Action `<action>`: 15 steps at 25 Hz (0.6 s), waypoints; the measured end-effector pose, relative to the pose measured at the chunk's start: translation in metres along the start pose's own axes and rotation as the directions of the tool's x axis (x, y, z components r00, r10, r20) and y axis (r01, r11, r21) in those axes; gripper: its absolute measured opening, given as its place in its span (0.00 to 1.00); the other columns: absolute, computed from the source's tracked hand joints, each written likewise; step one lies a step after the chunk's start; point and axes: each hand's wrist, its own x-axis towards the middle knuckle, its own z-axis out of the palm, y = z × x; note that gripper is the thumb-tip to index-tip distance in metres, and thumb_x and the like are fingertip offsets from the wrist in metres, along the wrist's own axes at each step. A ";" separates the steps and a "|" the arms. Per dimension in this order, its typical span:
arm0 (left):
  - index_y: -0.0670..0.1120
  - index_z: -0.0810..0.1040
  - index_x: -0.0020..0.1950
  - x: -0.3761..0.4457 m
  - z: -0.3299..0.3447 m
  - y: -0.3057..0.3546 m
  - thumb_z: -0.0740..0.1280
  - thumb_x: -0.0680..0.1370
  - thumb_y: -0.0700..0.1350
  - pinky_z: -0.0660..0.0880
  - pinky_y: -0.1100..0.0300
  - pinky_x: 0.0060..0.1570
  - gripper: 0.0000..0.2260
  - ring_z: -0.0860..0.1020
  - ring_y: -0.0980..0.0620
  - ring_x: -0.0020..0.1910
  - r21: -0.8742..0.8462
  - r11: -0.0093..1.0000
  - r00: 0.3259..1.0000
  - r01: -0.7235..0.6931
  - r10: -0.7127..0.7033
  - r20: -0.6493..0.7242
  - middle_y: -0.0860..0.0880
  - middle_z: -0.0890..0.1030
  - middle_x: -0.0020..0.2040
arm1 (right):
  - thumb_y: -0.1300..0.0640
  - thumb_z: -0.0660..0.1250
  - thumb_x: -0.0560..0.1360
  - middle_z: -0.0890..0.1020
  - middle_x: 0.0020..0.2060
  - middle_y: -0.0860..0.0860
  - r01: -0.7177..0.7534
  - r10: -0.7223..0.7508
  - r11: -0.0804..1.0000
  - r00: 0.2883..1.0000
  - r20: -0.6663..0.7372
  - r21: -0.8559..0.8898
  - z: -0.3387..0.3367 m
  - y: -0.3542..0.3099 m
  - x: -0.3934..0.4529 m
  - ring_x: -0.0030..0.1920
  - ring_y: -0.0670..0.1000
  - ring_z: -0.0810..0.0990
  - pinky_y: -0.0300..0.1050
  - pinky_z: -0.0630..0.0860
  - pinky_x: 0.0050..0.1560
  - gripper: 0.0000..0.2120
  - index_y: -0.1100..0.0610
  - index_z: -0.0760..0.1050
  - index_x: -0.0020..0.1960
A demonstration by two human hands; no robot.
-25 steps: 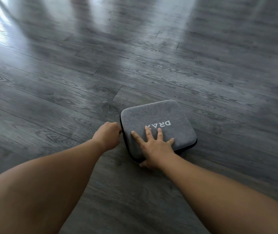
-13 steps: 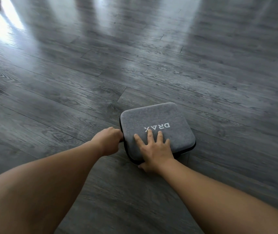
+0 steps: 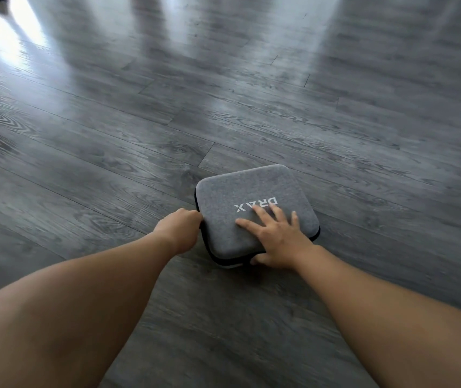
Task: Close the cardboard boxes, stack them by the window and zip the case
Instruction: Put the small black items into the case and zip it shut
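A grey fabric case point(image 3: 240, 191) with white lettering on its lid lies flat on the dark wood floor. A black zipper band runs around its edge. My right hand point(image 3: 278, 238) presses flat on the lid's near right part, fingers spread, thumb hooked under the near edge. My left hand point(image 3: 180, 228) is closed in a fist against the case's left edge, at the zipper line; what it pinches is hidden by the fingers. No cardboard boxes are in view.
Dark grey wood-look floor point(image 3: 111, 135) stretches all around the case. Bright light reflects off the floor at the far left point(image 3: 2, 32). A dark shape sits at the top left corner.
My right hand has slid to the right across the lid, and its thumb now hooks the near edge. My left fist stays at the left edge.
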 end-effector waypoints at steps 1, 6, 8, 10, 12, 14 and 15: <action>0.48 0.78 0.56 0.001 0.001 0.000 0.58 0.75 0.36 0.79 0.45 0.49 0.15 0.79 0.42 0.49 -0.005 1.000 1.000 0.014 -0.015 -0.017 0.45 0.79 0.52 | 0.35 0.72 0.70 0.45 0.81 0.51 0.005 -0.005 1.000 1.000 -0.009 0.007 -0.001 0.001 0.001 0.79 0.63 0.43 0.79 0.48 0.71 0.46 0.32 0.46 0.77; 0.48 0.79 0.57 0.010 0.005 -0.004 0.57 0.76 0.36 0.78 0.48 0.45 0.16 0.79 0.42 0.48 -0.001 0.997 0.991 0.078 -0.078 -0.106 0.45 0.78 0.50 | 0.33 0.68 0.72 0.54 0.80 0.52 0.031 -0.032 0.999 0.995 -0.094 -0.012 -0.006 0.004 0.005 0.78 0.61 0.52 0.73 0.55 0.72 0.40 0.40 0.54 0.78; 0.47 0.80 0.56 0.014 0.008 -0.007 0.58 0.76 0.36 0.78 0.47 0.47 0.15 0.78 0.41 0.48 -0.052 0.996 0.989 0.079 -0.085 -0.121 0.44 0.79 0.50 | 0.34 0.68 0.72 0.52 0.81 0.54 0.032 -0.036 0.999 0.995 -0.091 -0.041 -0.002 0.003 0.005 0.79 0.62 0.50 0.75 0.56 0.71 0.41 0.39 0.52 0.79; 0.47 0.80 0.53 0.016 0.012 -0.010 0.59 0.76 0.37 0.79 0.47 0.47 0.13 0.78 0.41 0.48 -0.095 0.993 0.988 0.066 -0.078 -0.130 0.44 0.79 0.50 | 0.34 0.70 0.71 0.44 0.81 0.54 0.009 -0.010 1.000 1.000 -0.027 -0.026 -0.003 0.000 0.008 0.79 0.65 0.43 0.80 0.53 0.70 0.46 0.36 0.45 0.79; 0.47 0.81 0.51 0.016 0.014 -0.013 0.60 0.75 0.37 0.79 0.48 0.45 0.12 0.78 0.41 0.46 -0.110 0.992 0.988 0.054 -0.070 -0.139 0.45 0.80 0.48 | 0.31 0.72 0.68 0.41 0.81 0.55 -0.020 0.020 1.000 0.999 0.037 -0.006 -0.006 -0.003 0.015 0.78 0.69 0.40 0.82 0.52 0.67 0.52 0.34 0.39 0.78; 0.46 0.81 0.49 0.015 0.016 -0.015 0.61 0.75 0.37 0.78 0.51 0.43 0.10 0.78 0.42 0.45 -0.121 0.992 0.989 0.030 -0.047 -0.143 0.46 0.80 0.46 | 0.29 0.72 0.66 0.42 0.81 0.56 -0.040 0.041 0.999 0.998 0.054 -0.019 -0.006 -0.006 0.018 0.78 0.70 0.40 0.83 0.52 0.65 0.55 0.33 0.37 0.77; 0.46 0.81 0.47 0.014 0.017 -0.015 0.62 0.75 0.37 0.77 0.52 0.42 0.09 0.78 0.43 0.44 -0.126 0.992 0.988 0.022 -0.041 -0.149 0.46 0.81 0.44 | 0.29 0.72 0.67 0.42 0.81 0.57 -0.049 0.051 0.998 0.998 0.045 -0.029 -0.005 -0.006 0.019 0.78 0.70 0.40 0.83 0.52 0.66 0.54 0.34 0.36 0.77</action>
